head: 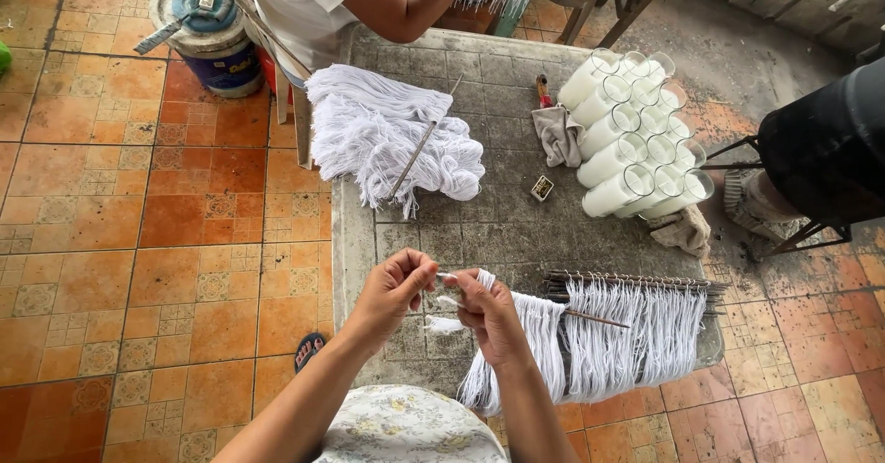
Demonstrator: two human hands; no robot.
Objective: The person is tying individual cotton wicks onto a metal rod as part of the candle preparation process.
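Observation:
My left hand and my right hand meet over the near edge of a grey tiled slab. Between their fingertips they pinch a short white string that lies against a thin stick. A row of white strings hangs from that stick, draped over my right wrist. To the right, a stack of more sticks with hanging white strings lies on the slab.
A pile of white string bundles with a rod lies at the slab's far left, beside another person in a white shirt. Stacked glass cylinders filled white, a grey rag, a small box, a bucket and a black drum surround it.

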